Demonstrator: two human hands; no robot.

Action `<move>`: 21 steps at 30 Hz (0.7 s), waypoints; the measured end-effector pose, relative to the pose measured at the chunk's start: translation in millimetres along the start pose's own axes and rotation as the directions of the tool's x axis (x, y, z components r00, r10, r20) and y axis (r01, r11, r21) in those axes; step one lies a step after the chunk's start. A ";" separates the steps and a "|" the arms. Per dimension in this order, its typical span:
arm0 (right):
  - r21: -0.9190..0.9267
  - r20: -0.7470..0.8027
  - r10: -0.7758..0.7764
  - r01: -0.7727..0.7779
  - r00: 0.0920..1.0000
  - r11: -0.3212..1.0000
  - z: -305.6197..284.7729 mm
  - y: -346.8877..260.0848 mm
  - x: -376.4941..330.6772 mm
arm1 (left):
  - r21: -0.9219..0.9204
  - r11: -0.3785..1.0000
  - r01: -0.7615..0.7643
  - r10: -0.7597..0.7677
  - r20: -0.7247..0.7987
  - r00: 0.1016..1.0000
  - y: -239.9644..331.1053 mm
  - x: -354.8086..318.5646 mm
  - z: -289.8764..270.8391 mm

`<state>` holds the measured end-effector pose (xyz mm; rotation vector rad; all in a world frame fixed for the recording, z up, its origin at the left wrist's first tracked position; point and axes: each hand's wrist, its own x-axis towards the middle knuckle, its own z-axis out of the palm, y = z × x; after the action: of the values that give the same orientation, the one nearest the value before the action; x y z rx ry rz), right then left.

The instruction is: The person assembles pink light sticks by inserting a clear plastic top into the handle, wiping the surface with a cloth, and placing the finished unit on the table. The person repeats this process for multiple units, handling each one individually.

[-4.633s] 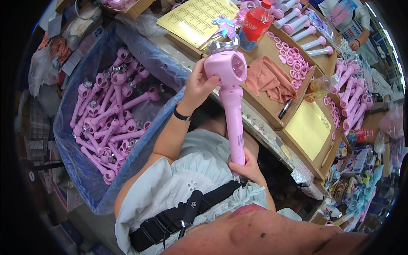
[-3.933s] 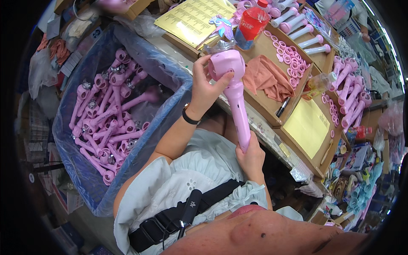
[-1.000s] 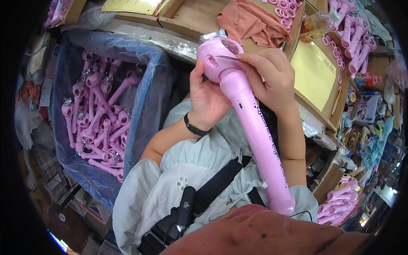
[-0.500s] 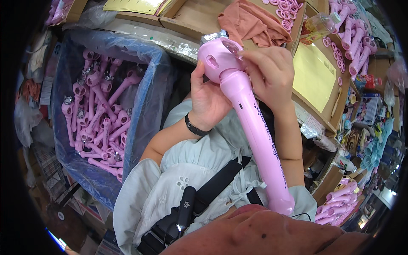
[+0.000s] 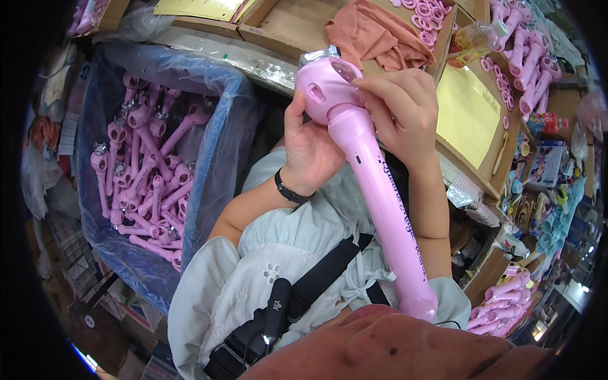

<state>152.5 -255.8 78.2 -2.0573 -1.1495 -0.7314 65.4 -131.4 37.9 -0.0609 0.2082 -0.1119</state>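
A pink toy wand lies slantwise in front of me, its round head at the top and its handle reaching down toward my chest. The head has cut-out openings and a silvery piece at its far end. My left hand is wrapped round the underside of the head, thumb up along its left side. On the right of the head, my right hand is closed, thumb and fingertips pinched at the rim of an opening. Whether a small part sits between those fingertips cannot be made out.
To the left stands a blue bin lined with clear plastic, holding several pink wands. Cardboard trays ahead hold an orange cloth, pink rings and a yellow sheet. A bottle lies near more wands.
Almost nothing differs. Both hands keep their places on the wand's head, with only a very slight shift of the right fingertips.
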 end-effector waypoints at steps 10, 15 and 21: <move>-0.027 -0.022 -0.004 0.004 1.000 1.000 -0.6 -2.0 -0.8 | -0.009 1.000 -0.020 0.020 -0.015 1.000 -0.1 0.0 0.9; -0.004 0.010 -0.011 0.012 1.000 1.000 -2.1 -1.7 -1.5 | -0.053 0.998 -0.029 0.026 -0.047 0.999 -0.3 0.7 -0.1; -0.003 0.003 -0.023 0.023 1.000 1.000 -1.4 0.1 -0.9 | -0.036 0.999 -0.033 0.032 -0.016 0.999 0.0 0.2 0.5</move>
<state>152.0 -257.4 78.4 -2.0516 -1.1767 -0.7416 65.8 -131.4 38.4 -0.0930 0.2265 -0.0762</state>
